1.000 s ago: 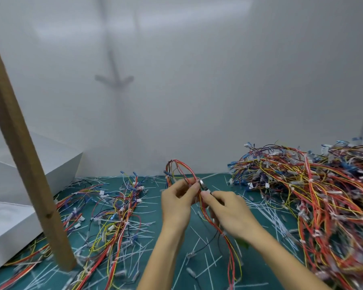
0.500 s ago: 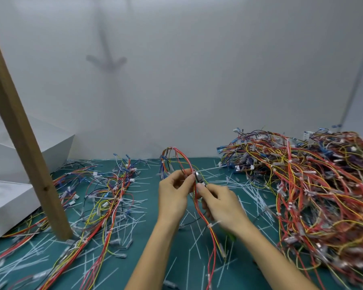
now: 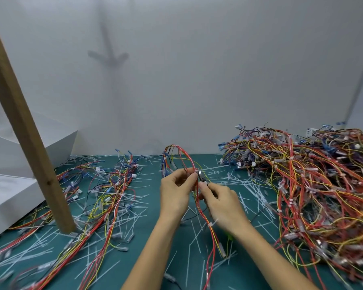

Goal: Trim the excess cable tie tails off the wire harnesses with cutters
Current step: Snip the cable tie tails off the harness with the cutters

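My two hands meet at the middle of the view; my left hand (image 3: 174,191) pinches one harness (image 3: 210,235) between thumb and forefinger, right at a white tie (image 3: 195,170); my right hand (image 3: 222,200) is curled round one pair of cutters (image 3: 202,175), whose small silver head touches the wires just beside that pinch; whether the blades are parted I cannot tell. The harness arches up toward twelve o'clock in a red and yellow loop, then hangs down between my forearms toward six; I count a second tie (image 3: 211,223) lower down on it.

There are two lots of harnesses on the green mat (image 3: 176,260): a tall tangled heap (image 3: 306,185) from two to four o'clock, and a flatter spread (image 3: 113,185) from eight to ten. The cut tails (image 3: 249,185) are scattered white strips, too many to count. One wooden post (image 3: 23,126) leans on the mat at eight o'clock; two white boxes (image 3: 11,197) sit beyond it at nine.

The mat's far edge meets a white wall (image 3: 197,80) at twelve; the open lane lies between the two lots, under my forearms toward six, littered only with tails.
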Demonstrator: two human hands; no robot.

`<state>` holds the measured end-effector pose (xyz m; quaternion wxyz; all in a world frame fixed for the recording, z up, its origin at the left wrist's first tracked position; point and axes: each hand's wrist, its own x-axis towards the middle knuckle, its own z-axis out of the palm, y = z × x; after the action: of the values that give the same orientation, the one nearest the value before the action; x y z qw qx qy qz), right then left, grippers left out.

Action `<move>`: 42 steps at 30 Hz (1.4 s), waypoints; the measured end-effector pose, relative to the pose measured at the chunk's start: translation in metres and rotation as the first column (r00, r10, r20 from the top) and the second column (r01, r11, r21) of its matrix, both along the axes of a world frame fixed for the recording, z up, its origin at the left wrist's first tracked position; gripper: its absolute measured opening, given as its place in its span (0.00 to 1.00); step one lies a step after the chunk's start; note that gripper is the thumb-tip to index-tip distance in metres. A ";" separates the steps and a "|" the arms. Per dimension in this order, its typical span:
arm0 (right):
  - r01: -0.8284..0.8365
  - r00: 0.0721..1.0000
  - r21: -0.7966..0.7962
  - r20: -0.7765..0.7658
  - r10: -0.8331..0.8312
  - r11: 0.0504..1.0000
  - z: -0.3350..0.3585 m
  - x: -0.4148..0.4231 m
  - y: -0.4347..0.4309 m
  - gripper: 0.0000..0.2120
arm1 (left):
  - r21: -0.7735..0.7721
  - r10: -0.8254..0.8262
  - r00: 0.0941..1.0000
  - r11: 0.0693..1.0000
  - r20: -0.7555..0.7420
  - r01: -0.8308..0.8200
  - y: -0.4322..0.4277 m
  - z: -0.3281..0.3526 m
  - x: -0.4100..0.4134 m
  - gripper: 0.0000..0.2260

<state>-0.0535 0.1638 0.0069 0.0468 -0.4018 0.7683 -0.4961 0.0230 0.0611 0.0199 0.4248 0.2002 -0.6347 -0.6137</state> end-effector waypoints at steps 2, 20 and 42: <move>0.001 1.000 0.007 -0.017 -0.001 1.000 -0.001 -0.001 0.001 0.23 | -0.005 -0.006 1.000 1.000 0.003 0.006 0.000 -0.001 0.000 0.06; -0.031 0.999 0.052 -0.042 0.034 0.998 -0.001 -0.005 0.003 0.22 | -0.013 0.006 0.999 1.000 0.032 -0.006 -0.002 -0.006 -0.001 0.05; -0.091 0.995 0.006 0.043 0.091 0.996 -0.004 -0.011 0.002 0.23 | 0.020 -0.025 0.999 1.000 0.028 0.024 0.000 -0.004 0.005 0.07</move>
<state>-0.0644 0.1654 0.0029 0.0870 -0.4256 0.7499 -0.4989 0.0282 0.0610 0.0162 0.4063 0.2053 -0.6369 -0.6222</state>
